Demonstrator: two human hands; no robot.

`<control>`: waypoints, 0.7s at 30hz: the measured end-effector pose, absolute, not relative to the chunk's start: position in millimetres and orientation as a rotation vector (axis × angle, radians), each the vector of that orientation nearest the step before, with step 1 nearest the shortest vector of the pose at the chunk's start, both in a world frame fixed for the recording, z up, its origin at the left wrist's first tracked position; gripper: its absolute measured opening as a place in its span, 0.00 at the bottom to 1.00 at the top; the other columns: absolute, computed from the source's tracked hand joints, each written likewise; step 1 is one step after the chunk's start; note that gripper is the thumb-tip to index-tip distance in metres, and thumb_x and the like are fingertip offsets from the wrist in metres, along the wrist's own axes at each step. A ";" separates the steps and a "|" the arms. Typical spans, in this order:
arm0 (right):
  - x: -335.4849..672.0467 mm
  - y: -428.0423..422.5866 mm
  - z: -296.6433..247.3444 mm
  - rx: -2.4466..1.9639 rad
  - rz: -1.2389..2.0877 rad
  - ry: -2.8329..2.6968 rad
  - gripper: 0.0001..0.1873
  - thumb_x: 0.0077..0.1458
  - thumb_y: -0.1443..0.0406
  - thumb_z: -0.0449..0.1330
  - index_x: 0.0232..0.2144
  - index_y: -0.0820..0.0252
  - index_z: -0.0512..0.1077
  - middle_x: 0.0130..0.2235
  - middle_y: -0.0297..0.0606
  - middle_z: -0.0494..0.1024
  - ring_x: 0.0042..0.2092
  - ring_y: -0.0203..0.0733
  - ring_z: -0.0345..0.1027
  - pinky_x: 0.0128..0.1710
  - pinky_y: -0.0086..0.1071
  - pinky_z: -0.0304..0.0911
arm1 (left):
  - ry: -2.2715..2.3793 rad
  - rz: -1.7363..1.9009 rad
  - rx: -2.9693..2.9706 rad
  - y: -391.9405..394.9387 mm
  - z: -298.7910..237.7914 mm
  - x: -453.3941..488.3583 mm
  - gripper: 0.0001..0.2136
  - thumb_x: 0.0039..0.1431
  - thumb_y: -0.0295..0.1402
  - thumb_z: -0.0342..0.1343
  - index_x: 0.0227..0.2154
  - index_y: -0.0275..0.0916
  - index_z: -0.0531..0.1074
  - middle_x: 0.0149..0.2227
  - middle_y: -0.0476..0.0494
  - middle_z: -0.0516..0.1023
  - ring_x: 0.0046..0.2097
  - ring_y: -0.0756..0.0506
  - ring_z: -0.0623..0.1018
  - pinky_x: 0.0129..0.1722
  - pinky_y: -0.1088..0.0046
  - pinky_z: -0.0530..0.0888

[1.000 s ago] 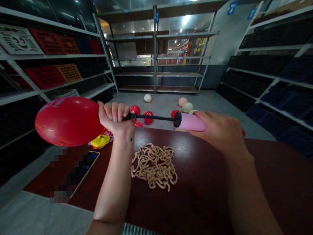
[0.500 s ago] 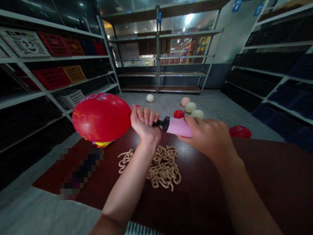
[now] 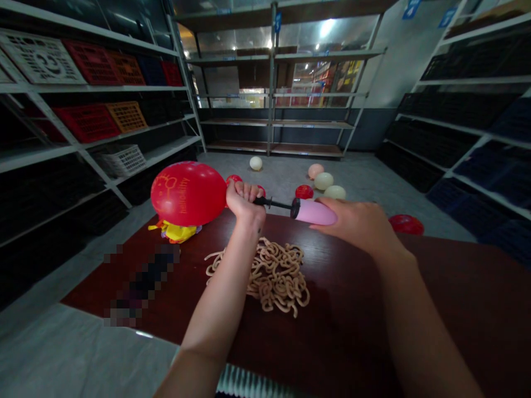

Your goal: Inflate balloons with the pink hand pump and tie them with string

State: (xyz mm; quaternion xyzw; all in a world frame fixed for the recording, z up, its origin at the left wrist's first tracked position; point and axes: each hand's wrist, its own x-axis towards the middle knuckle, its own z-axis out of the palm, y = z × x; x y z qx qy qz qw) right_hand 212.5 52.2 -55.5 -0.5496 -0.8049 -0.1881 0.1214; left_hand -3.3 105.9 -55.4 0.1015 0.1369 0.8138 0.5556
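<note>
My left hand (image 3: 244, 200) is closed in a fist round the neck of an inflated red balloon (image 3: 188, 193) and the black nozzle end of a hand pump. My right hand (image 3: 360, 222) grips the pink barrel of the pump (image 3: 314, 212), its thin black rod partly drawn out between my hands. Both are held just above the far edge of a dark red-brown table (image 3: 373, 320). A heap of limp beige balloons (image 3: 274, 275) lies on the table under my left forearm.
A yellow packet (image 3: 176, 232) lies under the balloon, with a blurred flat object (image 3: 141, 284) at the table's left. Inflated red and pale balloons (image 3: 323, 181) dot the floor beyond. Metal shelving with crates (image 3: 87, 121) lines left, back and right.
The pump rod went from fully extended to pushed in, and is now partly drawn out again. The balloon and my left hand shifted right, then slightly back.
</note>
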 end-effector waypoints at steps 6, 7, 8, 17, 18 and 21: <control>217.3 36.5 -35.9 -1.600 -0.436 -2.328 0.22 0.54 0.48 0.58 0.47 0.48 0.74 0.39 0.39 0.81 0.34 0.47 0.71 0.28 0.36 0.51 | 0.293 2.010 0.274 96.1 -34.3 -46.9 0.22 0.68 0.32 0.40 0.17 0.39 0.43 0.13 0.57 0.42 0.14 0.55 0.48 0.18 0.76 0.52; 217.5 34.3 -32.9 -1.604 -0.424 -2.316 0.22 0.53 0.48 0.59 0.48 0.48 0.74 0.39 0.39 0.81 0.33 0.48 0.71 0.28 0.37 0.51 | 0.266 2.025 0.319 91.5 -29.6 -54.0 0.23 0.69 0.32 0.40 0.17 0.39 0.43 0.13 0.56 0.42 0.14 0.55 0.48 0.17 0.75 0.53; 217.7 32.6 -30.5 -1.603 -0.422 -2.298 0.23 0.53 0.47 0.59 0.48 0.47 0.74 0.38 0.39 0.81 0.33 0.48 0.71 0.27 0.37 0.51 | 0.244 2.036 0.370 86.5 -25.1 -60.0 0.23 0.69 0.32 0.41 0.16 0.40 0.43 0.13 0.56 0.42 0.14 0.54 0.48 0.17 0.74 0.53; 220.7 34.2 -35.9 -1.520 -0.636 -2.219 0.26 0.55 0.46 0.56 0.50 0.52 0.73 0.39 0.41 0.81 0.36 0.48 0.72 0.30 0.36 0.53 | 0.182 2.143 0.520 64.3 -8.5 -60.3 0.26 0.70 0.34 0.41 0.15 0.39 0.42 0.13 0.54 0.42 0.14 0.54 0.47 0.17 0.74 0.52; 221.5 34.9 -37.0 -1.509 -0.665 -2.213 0.26 0.55 0.46 0.56 0.49 0.53 0.73 0.38 0.42 0.80 0.36 0.48 0.71 0.31 0.36 0.53 | 0.177 2.144 0.527 64.4 -8.6 -57.3 0.26 0.70 0.35 0.41 0.15 0.39 0.42 0.13 0.54 0.42 0.14 0.54 0.47 0.17 0.74 0.52; 221.9 36.4 -39.1 -1.482 -0.745 -2.190 0.25 0.56 0.48 0.56 0.48 0.56 0.73 0.38 0.43 0.80 0.36 0.48 0.71 0.32 0.36 0.54 | 0.151 2.140 0.550 64.0 -9.1 -45.9 0.27 0.70 0.36 0.42 0.14 0.39 0.42 0.13 0.54 0.42 0.14 0.54 0.46 0.18 0.73 0.52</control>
